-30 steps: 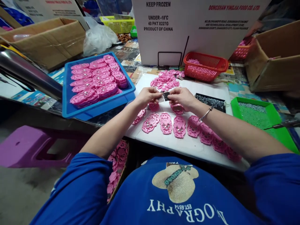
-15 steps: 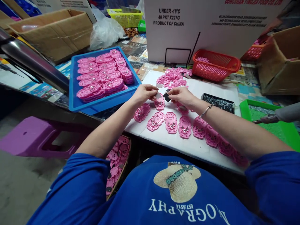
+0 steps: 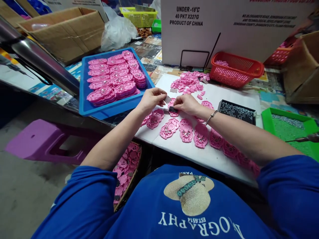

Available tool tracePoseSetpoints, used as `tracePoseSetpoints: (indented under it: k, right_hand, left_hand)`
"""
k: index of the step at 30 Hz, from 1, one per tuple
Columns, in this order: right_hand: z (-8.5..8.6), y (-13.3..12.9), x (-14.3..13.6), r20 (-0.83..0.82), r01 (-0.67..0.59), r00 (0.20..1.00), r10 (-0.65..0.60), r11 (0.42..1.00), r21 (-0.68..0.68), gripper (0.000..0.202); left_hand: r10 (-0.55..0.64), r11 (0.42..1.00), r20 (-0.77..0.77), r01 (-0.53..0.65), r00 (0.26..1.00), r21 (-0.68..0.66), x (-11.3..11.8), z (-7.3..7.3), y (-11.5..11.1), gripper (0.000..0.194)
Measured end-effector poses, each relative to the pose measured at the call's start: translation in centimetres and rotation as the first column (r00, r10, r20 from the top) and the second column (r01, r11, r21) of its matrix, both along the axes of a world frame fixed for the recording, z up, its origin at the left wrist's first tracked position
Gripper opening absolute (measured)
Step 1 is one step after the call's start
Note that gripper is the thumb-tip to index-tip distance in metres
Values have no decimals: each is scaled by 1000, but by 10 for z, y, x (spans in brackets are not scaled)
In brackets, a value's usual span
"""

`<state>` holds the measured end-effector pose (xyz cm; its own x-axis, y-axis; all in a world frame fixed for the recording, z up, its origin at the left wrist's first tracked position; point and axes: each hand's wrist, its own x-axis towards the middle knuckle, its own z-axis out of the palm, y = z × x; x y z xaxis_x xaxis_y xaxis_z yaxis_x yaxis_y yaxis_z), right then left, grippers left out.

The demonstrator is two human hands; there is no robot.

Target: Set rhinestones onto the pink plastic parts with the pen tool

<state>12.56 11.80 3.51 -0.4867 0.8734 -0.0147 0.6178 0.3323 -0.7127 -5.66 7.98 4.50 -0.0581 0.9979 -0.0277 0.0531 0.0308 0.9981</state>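
Observation:
Between the thumb and fingers of my left hand is a small grey plate. My right hand pinches a small black piece against a pink part on the white board. Nearer to me, a curved row of pink parts with shiny metal bits lies on the board. Beyond my hands is a pile of small pink pieces, with another grey plate beside it.
A blue tray with stacked pink parts stands at the left. To the right are a red basket, a black tray of screws, a green tray and a screwdriver tip. A large carton stands behind.
My right hand has brought the black piece down onto the pink part. My left hand still holds its grey plate, now tilted beside the part. The whole view has shifted slightly.

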Motion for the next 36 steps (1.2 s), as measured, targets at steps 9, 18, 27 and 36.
tracePoseSetpoints:
  k: [9, 18, 27, 36]
  right_hand:
    - [13, -10, -5, -178, 26, 984, -22, 999, 21, 21]
    - [25, -37, -18, -428, -141, 903, 45, 971, -195, 9]
    - [22, -53, -20, -564, -299, 825, -49, 807, -509, 10]
    - [23, -54, -28, -507, -355, 857, 97, 823, -443, 11]
  left_hand:
    - [1, 1000, 45, -1, 999, -1, 2, -1, -16, 12]
    - [31, 949, -119, 8, 992, 316, -21, -12, -55, 16]
    - [243, 618, -455, 225, 857, 753, -38, -30, -103, 9]
    - [250, 639, -439, 194, 863, 744, -36, -44, -108, 8]
